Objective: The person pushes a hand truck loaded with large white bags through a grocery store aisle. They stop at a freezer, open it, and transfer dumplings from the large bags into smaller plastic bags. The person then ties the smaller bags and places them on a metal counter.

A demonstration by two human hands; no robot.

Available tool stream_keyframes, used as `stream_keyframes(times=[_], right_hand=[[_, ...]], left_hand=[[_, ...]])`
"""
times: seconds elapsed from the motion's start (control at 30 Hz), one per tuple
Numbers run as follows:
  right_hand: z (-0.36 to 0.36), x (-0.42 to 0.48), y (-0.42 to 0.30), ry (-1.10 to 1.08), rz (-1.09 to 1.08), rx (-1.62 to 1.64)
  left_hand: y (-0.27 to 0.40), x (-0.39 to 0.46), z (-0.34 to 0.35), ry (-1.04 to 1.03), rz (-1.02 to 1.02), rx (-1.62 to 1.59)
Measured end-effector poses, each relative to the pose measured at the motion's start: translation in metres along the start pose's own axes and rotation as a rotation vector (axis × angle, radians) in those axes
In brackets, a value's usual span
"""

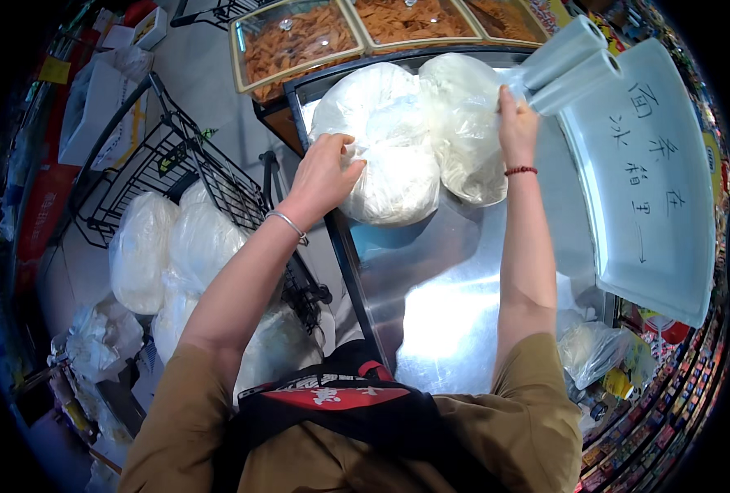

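Plump clear plastic bags with whitish contents sit on a steel counter (426, 259). My left hand (331, 169) is at the left-hand bag (395, 185), thumb and fingers apart beside its gathered middle. My right hand (517, 129) pinches thin clear plastic film (514, 79) at the near ends of two plastic bag rolls (565, 52). Just left of that hand lies the right-hand bag (466, 123). Whether the film belongs to a roll or to this bag is hard to tell. The bags' contents are blurred by the plastic.
A black shopping cart (137, 148) stands at the left, with several similar filled bags (204, 240) beside and below it. Lidded bins of orange-brown food (303, 43) border the counter's far side. A translucent panel (642, 166) with handwriting rises at the right.
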State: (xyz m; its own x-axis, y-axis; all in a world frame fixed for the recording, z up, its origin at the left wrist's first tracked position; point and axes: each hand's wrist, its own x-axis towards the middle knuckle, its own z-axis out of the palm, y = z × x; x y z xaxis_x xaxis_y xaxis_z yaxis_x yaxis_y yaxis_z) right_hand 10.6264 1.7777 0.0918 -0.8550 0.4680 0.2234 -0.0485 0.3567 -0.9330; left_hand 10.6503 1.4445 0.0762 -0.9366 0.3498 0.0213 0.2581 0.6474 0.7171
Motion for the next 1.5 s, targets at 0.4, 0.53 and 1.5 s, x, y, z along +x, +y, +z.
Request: stream_keyframes(times=[0.4,0.53,1.5], right_hand=[[0.096,-0.11,-0.046,-0.443,0.183,0.074],[0.118,-0.12,-0.025,-0.393,0.176,0.004],[0.108,-0.145,-0.043,-0.239,-0.12,0.097]], left_hand=[[-0.013,0.027,-0.001,-0.103,-0.102,-0.252],[-0.023,0.029,0.001,-0.192,-0.199,-0.635],[-0.041,0.001,0.018,-0.112,-0.275,-1.623]])
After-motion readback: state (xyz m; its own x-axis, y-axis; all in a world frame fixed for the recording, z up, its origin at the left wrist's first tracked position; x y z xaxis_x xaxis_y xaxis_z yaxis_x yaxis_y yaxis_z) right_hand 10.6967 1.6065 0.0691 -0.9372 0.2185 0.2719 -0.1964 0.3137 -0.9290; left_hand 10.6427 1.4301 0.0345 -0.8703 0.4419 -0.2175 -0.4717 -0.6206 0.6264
